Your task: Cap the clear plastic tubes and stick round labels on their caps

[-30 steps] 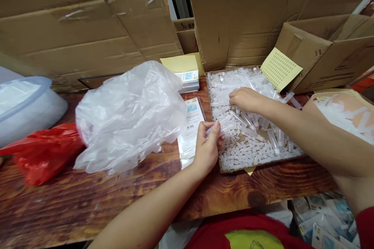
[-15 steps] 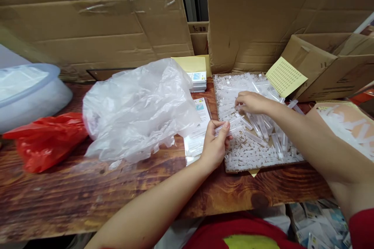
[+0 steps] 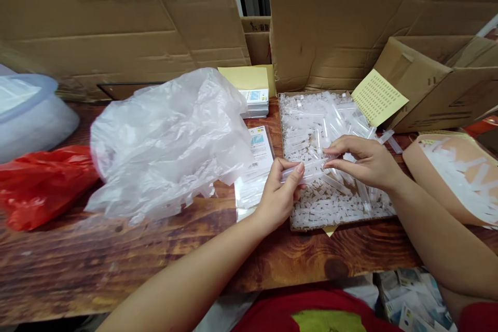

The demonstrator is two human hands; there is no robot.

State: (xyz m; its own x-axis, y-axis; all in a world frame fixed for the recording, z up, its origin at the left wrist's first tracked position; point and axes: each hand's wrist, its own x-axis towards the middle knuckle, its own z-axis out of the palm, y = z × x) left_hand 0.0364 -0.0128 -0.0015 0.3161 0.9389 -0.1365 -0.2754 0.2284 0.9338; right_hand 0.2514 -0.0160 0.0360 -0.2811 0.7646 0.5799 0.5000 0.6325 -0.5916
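Over the near left part of a shallow cardboard tray (image 3: 305,229), my left hand (image 3: 282,189) is closed around a clear plastic tube (image 3: 311,168) that points right. My right hand (image 3: 360,158) pinches at the tube's right end; whether a small part sits between its fingertips is too small to make out. Many small translucent white pieces (image 3: 322,215) fill the tray, with several longer clear tubes (image 3: 338,119) on top of them. Left of the tray lies a printed card (image 3: 259,150) with clear plastic sleeves (image 3: 249,192) over its lower part.
A crumpled clear plastic bag (image 3: 167,145), a red bag (image 3: 46,181) and a pale blue tub (image 3: 31,119) stand left. Behind is a stack of cards (image 3: 257,106). On the right are a yellow label sheet (image 3: 379,98), a cardboard box (image 3: 420,83) and a tan container of white strips (image 3: 424,166).
My right hand has come from the tray's pieces, toward me, to the end of the tube in my left hand. The view has shifted slightly right.
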